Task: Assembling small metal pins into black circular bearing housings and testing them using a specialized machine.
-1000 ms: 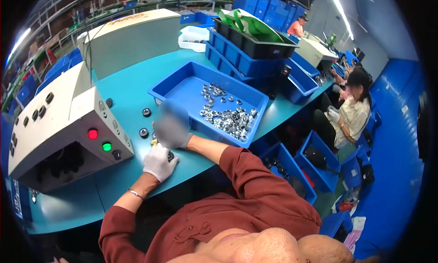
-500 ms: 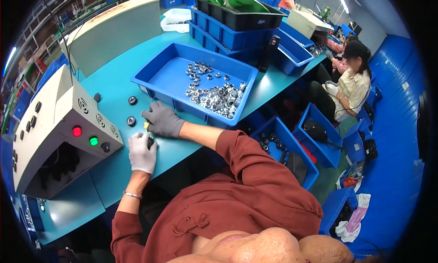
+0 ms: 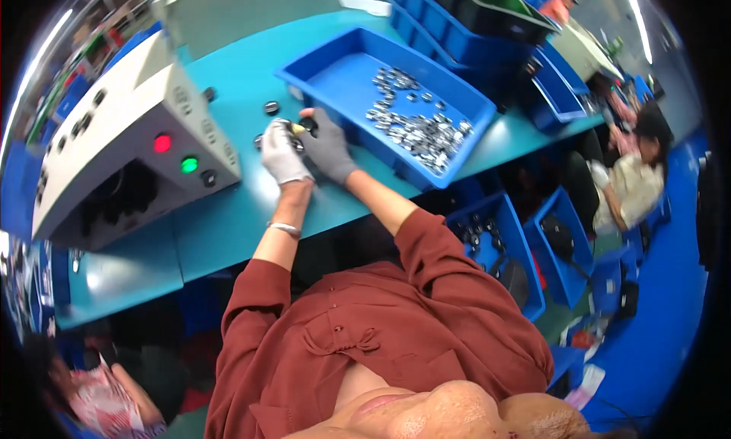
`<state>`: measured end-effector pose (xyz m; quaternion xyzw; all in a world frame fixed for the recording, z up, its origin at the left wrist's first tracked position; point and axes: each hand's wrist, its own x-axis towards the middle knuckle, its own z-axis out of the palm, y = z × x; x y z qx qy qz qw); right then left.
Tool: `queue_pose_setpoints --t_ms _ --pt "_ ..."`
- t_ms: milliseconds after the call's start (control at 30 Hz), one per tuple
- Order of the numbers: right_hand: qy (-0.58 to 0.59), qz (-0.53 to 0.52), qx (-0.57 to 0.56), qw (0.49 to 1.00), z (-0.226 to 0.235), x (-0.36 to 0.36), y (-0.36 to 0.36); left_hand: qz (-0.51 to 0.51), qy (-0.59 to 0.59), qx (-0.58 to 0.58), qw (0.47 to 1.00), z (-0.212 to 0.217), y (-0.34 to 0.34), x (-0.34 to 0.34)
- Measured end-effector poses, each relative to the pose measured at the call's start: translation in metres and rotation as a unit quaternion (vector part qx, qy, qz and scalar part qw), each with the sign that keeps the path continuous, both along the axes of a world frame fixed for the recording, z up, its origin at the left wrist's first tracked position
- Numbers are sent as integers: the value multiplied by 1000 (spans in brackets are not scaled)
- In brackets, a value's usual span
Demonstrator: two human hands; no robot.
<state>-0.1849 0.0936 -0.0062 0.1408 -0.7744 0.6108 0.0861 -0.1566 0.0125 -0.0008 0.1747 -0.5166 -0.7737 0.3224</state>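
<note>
My left hand [image 3: 284,157], in a whitish glove, is closed with its fingertips around something small. Fingers and blur hide most of it. My right hand [image 3: 330,148], in a grey glove, meets it fingertip to fingertip and pinches a small black round part [image 3: 308,124]. A bit of yellow shows between the two hands. On the teal table [image 3: 236,66], a black round part with a shiny rim [image 3: 272,107] lies just beyond my left hand. Another dark part [image 3: 259,141] is partly hidden beside that hand.
Right of my hands, a blue tray [image 3: 335,62] holds many shiny metal parts. A beige machine [image 3: 145,119] with red and green lights stands at left. Stacked blue crates [image 3: 434,28] are behind. Floor bins [image 3: 525,287] stand at right. People sit at both sides.
The view has swung, so table and tray appear shifted up and right. My hands have come together at the fingertips, and the black part now shows in my right hand.
</note>
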Motion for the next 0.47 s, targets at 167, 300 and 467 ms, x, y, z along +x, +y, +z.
queue_pose_setpoints --t_ms 167,300,467 --pt "-117 18 -317 941 -7 1 -22 -80 107 268 954 25 15 -4" --pt "-165 43 -456 874 4 13 -11 -99 86 285 950 22 15 0" --pt "-196 141 -488 839 15 77 10 -110 17 -3 994 37 34 72"
